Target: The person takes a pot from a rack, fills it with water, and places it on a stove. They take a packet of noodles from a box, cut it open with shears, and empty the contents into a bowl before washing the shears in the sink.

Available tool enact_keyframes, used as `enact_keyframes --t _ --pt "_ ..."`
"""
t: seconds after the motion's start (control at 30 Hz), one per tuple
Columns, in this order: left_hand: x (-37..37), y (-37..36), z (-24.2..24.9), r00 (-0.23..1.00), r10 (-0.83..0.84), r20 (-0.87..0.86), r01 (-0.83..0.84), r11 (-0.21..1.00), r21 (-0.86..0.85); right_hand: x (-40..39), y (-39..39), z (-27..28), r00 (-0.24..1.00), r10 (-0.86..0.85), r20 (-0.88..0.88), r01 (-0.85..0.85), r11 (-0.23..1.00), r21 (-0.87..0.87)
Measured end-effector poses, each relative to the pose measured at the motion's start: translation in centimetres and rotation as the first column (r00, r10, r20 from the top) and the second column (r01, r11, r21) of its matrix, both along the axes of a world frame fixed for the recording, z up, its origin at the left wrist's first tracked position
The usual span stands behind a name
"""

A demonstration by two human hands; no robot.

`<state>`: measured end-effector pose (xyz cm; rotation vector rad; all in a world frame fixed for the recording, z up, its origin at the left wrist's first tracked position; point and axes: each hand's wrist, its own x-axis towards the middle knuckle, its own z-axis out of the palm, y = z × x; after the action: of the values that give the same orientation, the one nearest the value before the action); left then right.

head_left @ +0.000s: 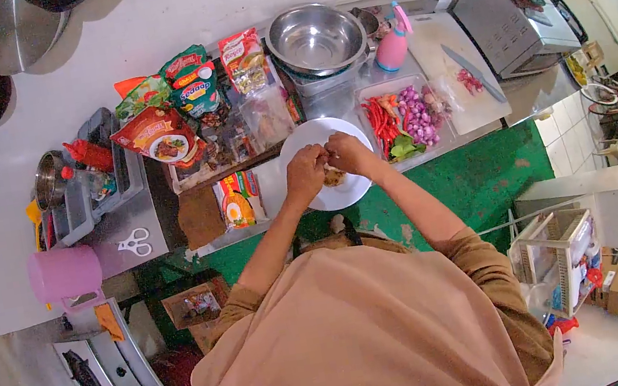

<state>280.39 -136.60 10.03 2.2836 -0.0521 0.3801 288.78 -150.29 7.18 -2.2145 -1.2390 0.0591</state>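
Both my hands are over a white plate (347,124) at the front edge of the counter. My left hand (306,172) is closed, its fingers bent inward over the plate's middle. Close beside it, my right hand (352,155) is closed too, with thumb and fingertips pressed together. Whatever lies between the fingertips is too small and too covered to name. Just below the hands, some brownish food (334,178) rests on the plate. To the right stands a clear tray (441,146) with red chilies (381,121), purple shallots (419,115) and green leaves (404,147).
Behind the plate sits a steel bowl (317,40). A pink spray bottle (393,42) stands near a cutting board (448,50) with a knife (474,74). Seasoning packets (162,135) crowd the left. Scissors (134,242) and a pink jug (65,273) are further left.
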Motion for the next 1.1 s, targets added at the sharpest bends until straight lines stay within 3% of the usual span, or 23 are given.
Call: enact_keyframes --t 0.1,0.17,0.3,0.4,0.5,0.57,0.77,0.8,0.87,0.97,1.1 --pt "0.0 -0.1 -0.5 0.999 0.016 -0.036 -0.017 0.999 -0.038 0.0 0.1 -0.3 0.999 -0.015 0.034 0.018 0.997 -0.069" --pt "0.0 -0.1 -0.6 1.0 -0.005 -0.02 0.004 0.999 -0.038 0.2 0.5 -0.5 0.998 -0.011 0.065 0.025 0.974 -0.225" --pt "-0.2 -0.3 -0.6 1.0 0.001 -0.025 -0.002 1.0 -0.03 0.4 0.4 -0.6 0.993 0.044 0.111 -0.02 0.977 -0.21" --pt "-0.4 -0.3 -0.6 0.998 -0.002 -0.06 -0.001 0.999 -0.048 0.5 0.6 -0.8 0.99 0.045 0.136 -0.002 0.953 -0.303" --pt "-0.5 0.0 -0.2 0.996 -0.01 -0.083 -0.003 0.988 -0.156 0.9 0.6 0.0 0.99 0.063 0.124 -0.024 0.957 -0.289" --pt "-0.4 0.3 0.0 0.996 -0.017 -0.087 -0.008 0.96 -0.28 1.1 0.5 1.0 0.993 0.066 0.101 -0.023 0.926 -0.378" --pt "-0.2 1.4 -0.6 0.994 0.029 -0.105 -0.043 0.99 -0.135 1.4 0.5 2.0 0.993 0.104 0.062 -0.063 0.885 -0.461" --pt "-0.3 1.3 -0.5 0.994 0.031 -0.105 -0.045 0.99 -0.135 1.3 0.3 2.2 0.992 0.105 0.062 -0.065 0.885 -0.461" --pt "-0.3 1.2 -0.3 0.99 0.064 -0.124 -0.08 0.988 -0.132 0.9 -0.2 2.8 0.999 0.045 0.018 -0.041 0.986 -0.159" --pt "-0.3 1.3 -0.7 0.992 0.069 -0.107 -0.079 0.992 -0.097 0.8 -0.3 3.7 0.994 0.025 -0.103 -0.03 0.998 -0.052" --pt "-0.5 1.3 -1.0 0.988 0.073 -0.14 -0.094 0.984 -0.152 0.4 0.0 3.3 0.996 -0.022 -0.092 0.018 0.999 -0.044"
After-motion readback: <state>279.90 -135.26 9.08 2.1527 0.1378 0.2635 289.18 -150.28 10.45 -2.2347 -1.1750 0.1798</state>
